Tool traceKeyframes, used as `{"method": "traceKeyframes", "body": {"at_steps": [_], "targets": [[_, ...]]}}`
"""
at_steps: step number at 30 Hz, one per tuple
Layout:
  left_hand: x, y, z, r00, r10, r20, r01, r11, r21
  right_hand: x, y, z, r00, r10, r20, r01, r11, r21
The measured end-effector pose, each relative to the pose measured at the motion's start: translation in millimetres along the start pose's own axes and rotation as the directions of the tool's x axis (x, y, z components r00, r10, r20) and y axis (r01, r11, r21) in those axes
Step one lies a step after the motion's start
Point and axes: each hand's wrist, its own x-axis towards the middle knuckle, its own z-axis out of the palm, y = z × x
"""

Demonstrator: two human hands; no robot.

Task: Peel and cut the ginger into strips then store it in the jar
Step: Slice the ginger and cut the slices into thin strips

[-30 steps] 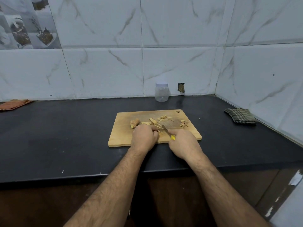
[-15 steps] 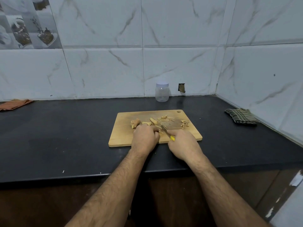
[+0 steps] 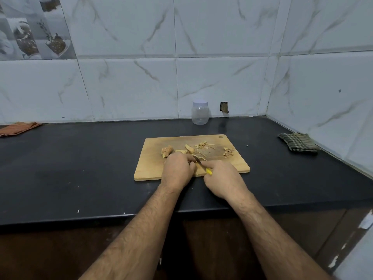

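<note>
On the cutting board [image 3: 153, 168], the left hand [image 3: 177, 170] curls down over a small ginger piece [image 3: 192, 162], mostly hidden. The right hand [image 3: 222, 178] grips the yellow-handled knife [image 3: 202, 165], its blade slanting toward that piece. Cut strips [image 3: 203, 146] lie farther back. The closed jar [image 3: 199, 113] stands behind the board.

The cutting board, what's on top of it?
On the cutting board lie a ginger chunk, thin strips and peel scraps. The right hand holds a knife. The left hand covers the piece being cut.
</note>
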Motion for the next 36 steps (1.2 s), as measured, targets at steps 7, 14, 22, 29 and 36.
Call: {"method": "traceKeyframes", "body": {"at_steps": [7, 14, 22, 29, 36], "targets": [[-2.4, 5.5, -2.1, 0.995, 0.102, -0.016, -0.098, 0.981, 0.166, -0.2, -2.4, 1.5, 1.0, 0.01, 0.007, -0.01, 0.999, -0.043], [-0.9, 3.5, -2.6, 0.99, 0.14, 0.016, -0.139, 0.955, 0.262, 5.0, -4.5, 0.2, 0.999, 0.002, 0.047, 0.002, 0.997, -0.08], [-1.5, 7.5, -0.7, 0.985, 0.169, -0.041, -0.139, 0.906, 0.4, 5.7, -3.5, -1.2, 0.998, -0.007, 0.064, 0.013, 0.995, -0.099], [-4.8, 9.1, -0.2, 0.986, 0.158, -0.057, -0.121, 0.905, 0.409, -10.1, 8.0, -5.5, 0.997, 0.021, 0.077, -0.015, 0.997, -0.08], [-6.3, 7.4, 0.5, 0.99, 0.128, -0.061, -0.096, 0.922, 0.376, -8.6, 8.2, -2.1, 0.998, 0.048, 0.036, -0.047, 0.998, -0.029]]}}
